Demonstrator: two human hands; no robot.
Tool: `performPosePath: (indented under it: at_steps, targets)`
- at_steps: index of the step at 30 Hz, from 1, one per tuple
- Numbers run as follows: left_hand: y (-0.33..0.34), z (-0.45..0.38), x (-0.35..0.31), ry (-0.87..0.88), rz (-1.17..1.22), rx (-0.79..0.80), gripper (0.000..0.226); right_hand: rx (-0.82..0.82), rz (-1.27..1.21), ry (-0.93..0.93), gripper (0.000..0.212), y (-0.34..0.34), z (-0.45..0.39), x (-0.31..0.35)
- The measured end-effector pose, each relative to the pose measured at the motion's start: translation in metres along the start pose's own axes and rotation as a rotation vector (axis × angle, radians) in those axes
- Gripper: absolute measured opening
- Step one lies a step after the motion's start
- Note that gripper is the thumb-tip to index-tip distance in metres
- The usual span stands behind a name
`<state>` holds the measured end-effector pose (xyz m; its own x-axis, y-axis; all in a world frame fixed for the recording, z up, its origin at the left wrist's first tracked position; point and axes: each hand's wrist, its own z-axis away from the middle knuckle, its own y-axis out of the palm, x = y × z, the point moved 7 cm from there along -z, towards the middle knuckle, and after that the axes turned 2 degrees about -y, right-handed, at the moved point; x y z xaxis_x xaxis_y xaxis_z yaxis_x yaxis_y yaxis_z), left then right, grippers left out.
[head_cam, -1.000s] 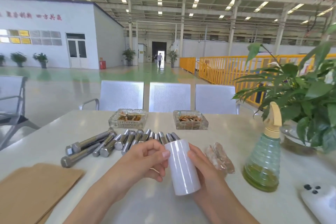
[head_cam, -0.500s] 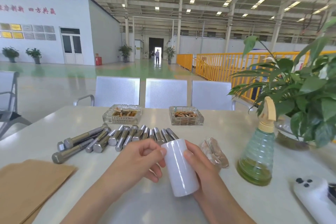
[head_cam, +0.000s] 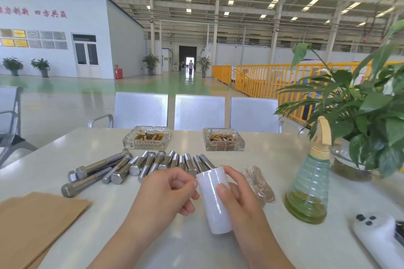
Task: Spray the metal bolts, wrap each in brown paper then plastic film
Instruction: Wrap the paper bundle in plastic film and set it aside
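Metal bolts (head_cam: 140, 167) lie bare in a loose row on the desk (head_cam: 273, 166), behind both hands, while the roll of plastic film (head_cam: 215, 200) is held just in front of them, tilted with its top leaning away. The step in hand looks like finding the loose edge of the film. To do it well, keep the roll steady in one hand and pick at the seam with a fingernail of the other, turning the roll slowly until the edge lifts cleanly without tearing.

The right hand (head_cam: 238, 201) grasps the roll, fingers curled behind it and the thumb pressed on its front face. The left hand (head_cam: 166, 194) has its fingers (head_cam: 192, 182) curled in, tips touching the roll's upper left side; whether they already pinch a film edge is too fine to tell. The brown paper (head_cam: 32, 225) lies flat at the left, and the spray bottle (head_cam: 309, 188) stands well to the right.
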<state>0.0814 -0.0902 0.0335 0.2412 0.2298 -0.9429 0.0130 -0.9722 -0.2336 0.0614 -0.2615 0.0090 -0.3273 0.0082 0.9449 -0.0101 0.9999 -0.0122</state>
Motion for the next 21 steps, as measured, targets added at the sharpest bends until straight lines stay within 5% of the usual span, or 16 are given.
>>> performPosePath:
  at_steps: [7,16,21]
  targets:
    - [-0.003,-0.002,0.003,-0.079,0.113,0.001,0.019,-0.038,-0.145,0.136,0.022,0.0,0.0,-0.007]
    - [0.0,0.001,0.001,-0.096,0.381,-0.021,0.018,0.107,-0.643,0.379,0.054,0.013,0.005,-0.011]
    - [0.003,0.003,-0.007,-0.012,0.237,0.013,0.037,0.113,-0.687,0.391,0.054,0.012,0.007,-0.008]
